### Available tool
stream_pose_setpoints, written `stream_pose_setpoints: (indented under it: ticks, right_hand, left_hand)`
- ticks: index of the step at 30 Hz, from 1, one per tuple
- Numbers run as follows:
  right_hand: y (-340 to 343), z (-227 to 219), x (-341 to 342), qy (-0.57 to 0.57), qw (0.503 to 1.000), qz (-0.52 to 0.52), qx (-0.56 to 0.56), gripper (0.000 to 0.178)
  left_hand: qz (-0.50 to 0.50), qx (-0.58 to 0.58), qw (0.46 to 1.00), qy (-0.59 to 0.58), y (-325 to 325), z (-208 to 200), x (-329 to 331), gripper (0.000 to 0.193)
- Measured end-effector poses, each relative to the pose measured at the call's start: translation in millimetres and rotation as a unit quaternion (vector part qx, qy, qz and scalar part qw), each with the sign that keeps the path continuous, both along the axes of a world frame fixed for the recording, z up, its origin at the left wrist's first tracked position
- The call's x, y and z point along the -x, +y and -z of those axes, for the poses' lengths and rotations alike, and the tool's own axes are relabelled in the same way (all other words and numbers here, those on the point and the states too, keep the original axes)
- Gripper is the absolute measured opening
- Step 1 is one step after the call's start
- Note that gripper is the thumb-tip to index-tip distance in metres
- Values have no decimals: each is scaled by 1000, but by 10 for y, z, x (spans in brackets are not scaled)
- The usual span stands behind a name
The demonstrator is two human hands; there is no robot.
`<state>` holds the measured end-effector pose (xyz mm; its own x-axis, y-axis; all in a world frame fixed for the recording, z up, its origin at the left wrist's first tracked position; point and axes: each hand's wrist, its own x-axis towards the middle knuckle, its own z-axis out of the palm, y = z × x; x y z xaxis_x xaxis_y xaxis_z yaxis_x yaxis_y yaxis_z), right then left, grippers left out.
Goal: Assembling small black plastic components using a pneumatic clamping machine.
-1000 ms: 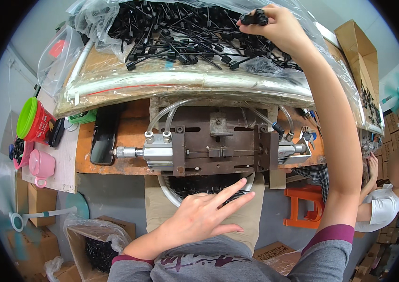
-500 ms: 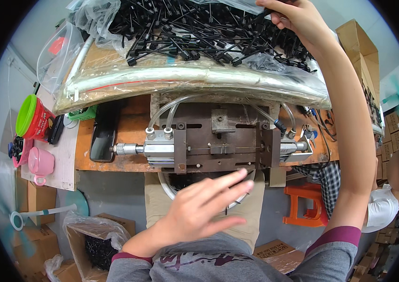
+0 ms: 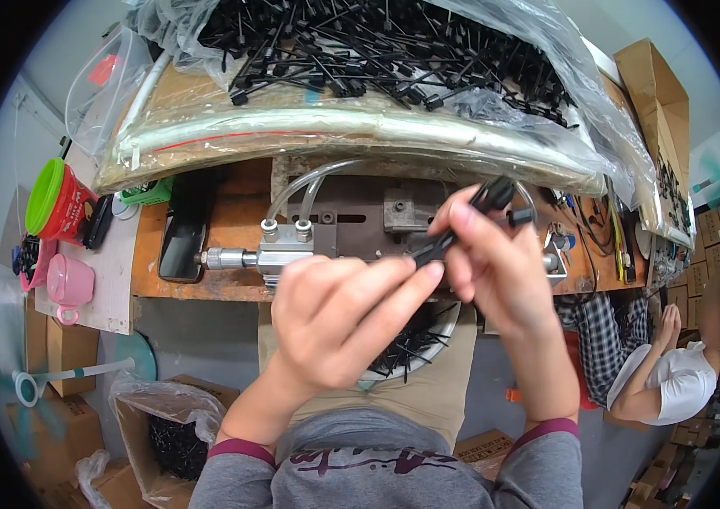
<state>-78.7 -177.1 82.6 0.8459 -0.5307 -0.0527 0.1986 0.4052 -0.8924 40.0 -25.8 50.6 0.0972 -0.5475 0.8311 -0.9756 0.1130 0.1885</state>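
My right hand (image 3: 504,276) is closed around black plastic rod pieces with thick knobbed ends (image 3: 495,195); how many it holds I cannot tell. My left hand (image 3: 330,322) meets it from the left, with thumb and fingertips pinching the lower end of a black piece. Both hands are above the front of a brown metal fixture (image 3: 347,204), hiding much of its middle and right side. A silver pneumatic cylinder (image 3: 285,250) with clear hoses sits at the fixture's left. Below my hands, a white-rimmed basin (image 3: 449,339) on my lap holds several black pieces.
Across the back, a plastic-lined tray with a padded front edge (image 3: 360,127) carries a heap of black rod pieces (image 3: 334,51). Left are a phone-like black slab (image 3: 183,242), a red-green tub (image 3: 58,204) and a pink cup (image 3: 69,278). Another person (image 3: 665,373) sits right.
My right hand has come down from the heap to the fixture, bringing black rod pieces. My left hand has risen slightly and closed its fingertips on one end.
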Motion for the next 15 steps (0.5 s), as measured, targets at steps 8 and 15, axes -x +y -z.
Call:
stream_pose_setpoints:
  ticks: [8, 15]
  right_hand:
    - [192, 295, 324, 60, 994, 15, -91, 21]
    - [214, 259, 465, 106, 992, 44, -51, 23]
  left_hand:
    - [62, -73, 995, -20, 88, 140, 161, 33]
    - [173, -90, 980, 40, 178, 154, 184, 32]
